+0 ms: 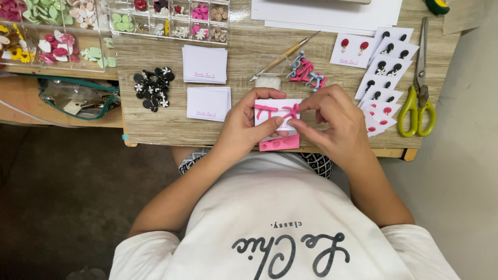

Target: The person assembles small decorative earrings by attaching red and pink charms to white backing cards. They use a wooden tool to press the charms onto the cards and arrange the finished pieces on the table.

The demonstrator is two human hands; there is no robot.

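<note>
left hand (248, 124) gripping white card (272, 115) with pink bow earrings (266, 110) | right hand (332, 122) pinching card's right edge | above worktop (155, 127) edge | green scissors (419, 101) far right

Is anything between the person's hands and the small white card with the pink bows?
Nothing visible. The left hand already grips the white card by its left edge, thumb across its front, and the right hand pinches the right pink bow. The left pink bow sits uncovered.

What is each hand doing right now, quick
Left hand: closed, holding the small white card with two pink bows.
Right hand: fingertips pinched on the card's right-hand pink bow.
</note>
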